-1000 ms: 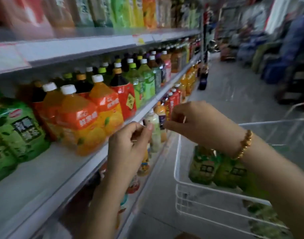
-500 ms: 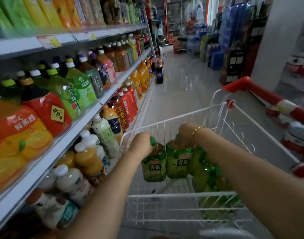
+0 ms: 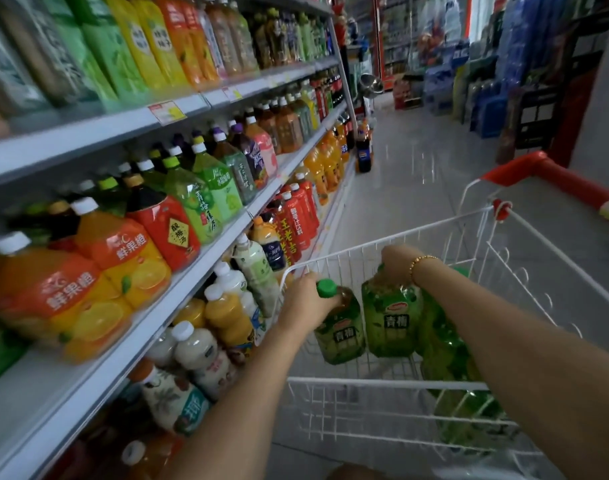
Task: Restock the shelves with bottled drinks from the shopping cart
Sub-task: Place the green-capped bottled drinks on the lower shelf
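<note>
Inside the white wire shopping cart (image 3: 393, 384) my left hand (image 3: 305, 303) grips the neck of a green tea bottle (image 3: 341, 332) with a green cap. Beside it my right hand (image 3: 398, 263), a gold bracelet at the wrist, holds the top of a second green bottle (image 3: 391, 320). Both bottles hang upright inside the cart's basket. More green bottles (image 3: 448, 355) lie under my right forearm. The middle shelf (image 3: 99, 372) on my left has a bare stretch in front of the orange juice bottles (image 3: 88, 289).
Shelves of drink bottles run along my left, with white drinks (image 3: 195, 351) on the lower tier. The cart's red handle (image 3: 552, 174) is at the right. A dark bottle (image 3: 363, 154) stands on the aisle floor ahead. Stacked goods line the far right.
Both hands left the shelf edge, went down into the cart and each took a green bottle. My view has turned from the shelf toward the cart and aisle.
</note>
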A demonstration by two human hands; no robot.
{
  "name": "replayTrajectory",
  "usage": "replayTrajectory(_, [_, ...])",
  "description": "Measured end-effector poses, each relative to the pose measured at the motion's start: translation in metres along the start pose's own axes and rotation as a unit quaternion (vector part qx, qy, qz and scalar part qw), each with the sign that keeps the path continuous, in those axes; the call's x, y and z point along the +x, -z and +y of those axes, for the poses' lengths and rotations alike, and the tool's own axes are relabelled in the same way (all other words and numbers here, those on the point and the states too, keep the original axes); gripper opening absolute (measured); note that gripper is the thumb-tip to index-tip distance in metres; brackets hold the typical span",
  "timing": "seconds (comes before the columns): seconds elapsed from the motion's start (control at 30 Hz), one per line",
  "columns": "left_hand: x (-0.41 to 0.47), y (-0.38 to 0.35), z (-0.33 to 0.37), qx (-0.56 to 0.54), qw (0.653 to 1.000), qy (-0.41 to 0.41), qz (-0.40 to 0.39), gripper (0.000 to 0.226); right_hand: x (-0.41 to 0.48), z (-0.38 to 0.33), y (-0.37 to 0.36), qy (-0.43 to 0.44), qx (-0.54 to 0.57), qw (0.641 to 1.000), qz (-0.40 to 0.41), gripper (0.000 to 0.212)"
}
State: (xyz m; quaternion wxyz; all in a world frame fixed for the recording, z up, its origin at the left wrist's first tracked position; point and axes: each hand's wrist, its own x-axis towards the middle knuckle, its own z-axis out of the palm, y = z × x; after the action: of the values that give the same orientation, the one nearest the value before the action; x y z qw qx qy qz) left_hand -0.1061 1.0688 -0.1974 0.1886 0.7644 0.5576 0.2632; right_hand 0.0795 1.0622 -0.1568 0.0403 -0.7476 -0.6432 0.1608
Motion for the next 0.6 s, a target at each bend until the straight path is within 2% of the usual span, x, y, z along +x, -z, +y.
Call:
replayTrajectory(0.1, [-0.014, 0.028, 0.011, -0.014, 0.996, 0.012, 0.092, 0.032, -0.015, -0.01, 0.028, 0.002, 0.04, 0.995, 0.096, 0.039])
replayTrajectory(0.17, [-0.027, 0.057, 0.025, -0.023, 0.987, 0.004, 0.158, 0.03, -0.035, -0.02, 0.048, 0.009, 0.096, 0.978, 0.183, 0.039])
replayTrajectory(0.3, [-0.059, 0.127, 0.049, -0.085, 0.937, -0.031, 0.338, 0.028, -0.088, -0.048, 0.082, 0.077, 0.16, 0.916, 0.36, 0.037])
replayTrajectory(0.37, [-0.078, 0.162, 0.058, -0.1, 0.912, -0.069, 0.392, 0.029, -0.109, -0.068, 0.096, 0.125, 0.184, 0.872, 0.436, 0.037])
replayTrajectory(0.47, [-0.106, 0.209, 0.063, -0.058, 0.891, -0.095, 0.441, 0.021, -0.131, -0.104, 0.113, 0.2, 0.248, 0.817, 0.481, 0.033])
replayTrajectory(0.6, [-0.153, 0.259, 0.044, 0.035, 0.872, -0.07, 0.483, 0.023, -0.14, -0.165, 0.109, 0.283, 0.31, 0.788, 0.451, 0.024])
